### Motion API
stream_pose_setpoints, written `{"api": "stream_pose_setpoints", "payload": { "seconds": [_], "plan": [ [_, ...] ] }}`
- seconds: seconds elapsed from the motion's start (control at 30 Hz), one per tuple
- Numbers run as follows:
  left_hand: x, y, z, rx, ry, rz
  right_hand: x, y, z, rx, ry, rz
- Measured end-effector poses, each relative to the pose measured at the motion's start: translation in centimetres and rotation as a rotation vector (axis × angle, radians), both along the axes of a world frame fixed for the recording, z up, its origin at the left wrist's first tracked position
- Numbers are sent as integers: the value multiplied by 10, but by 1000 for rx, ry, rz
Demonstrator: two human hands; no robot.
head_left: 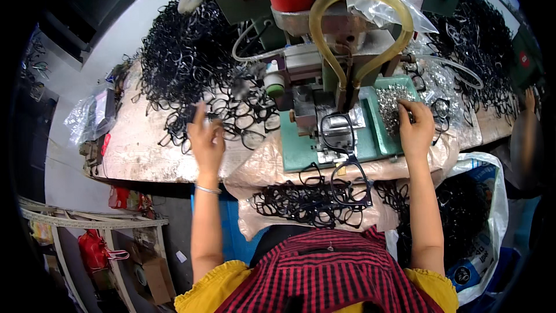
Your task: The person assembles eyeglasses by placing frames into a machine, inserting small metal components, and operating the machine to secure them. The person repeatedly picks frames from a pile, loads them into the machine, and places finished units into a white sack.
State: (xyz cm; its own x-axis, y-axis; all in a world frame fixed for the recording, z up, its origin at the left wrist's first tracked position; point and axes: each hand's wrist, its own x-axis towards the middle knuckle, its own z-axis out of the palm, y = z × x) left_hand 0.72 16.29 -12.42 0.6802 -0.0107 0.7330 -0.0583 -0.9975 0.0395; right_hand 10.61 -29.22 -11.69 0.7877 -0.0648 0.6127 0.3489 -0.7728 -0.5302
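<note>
Hands at workbench: left hand (pixel 207 139) pinches black plastic spectacle frame (pixel 204 117) from far-left heap (pixel 185 58); right hand (pixel 414 127), fingers curled, picks in green tray of small metal parts (pixel 391 104). One frame sits on green press (pixel 339 133) (processed-looking frames near, on lap (pixel 313 203)); most of heap apparently left.

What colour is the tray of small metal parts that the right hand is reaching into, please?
Green, seen in the head view: the tray under the right hand.

Bright, even light; soft shadows; fisheye bends edges — black vignette corners.
</note>
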Motion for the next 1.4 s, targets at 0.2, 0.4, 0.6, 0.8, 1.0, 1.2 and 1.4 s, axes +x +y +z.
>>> {"api": "stream_pose_setpoints", "payload": {
  "seconds": [0.2, 0.4, 0.6, 0.8, 1.0, 1.2, 1.4],
  "plan": [
    [10, 77, 1, -373, 437, 623, -2, -10, -5, 272, 114, 11],
    [31, 32, -70, -685, 187, 248, -46, -22, -7, 378, 127, 27],
    [59, -55, 18, -698, -84, 8, -35, 54, 76, 417, 55, 482],
    [18, -98, -9, -1316, -109, -209, -34, 90, 58, 861, 230, 492],
    [2, -152, 114, -1138, -363, -1053, -37, 96, 72, 935, 279, 601],
    [-18, -166, 121, -650, -129, -952, -60, 99, 92, 894, 284, 591],
    [5, -190, 95, -251, 104, -1028, -7, 7, 19, -173, 157, -56]
  ]
}}
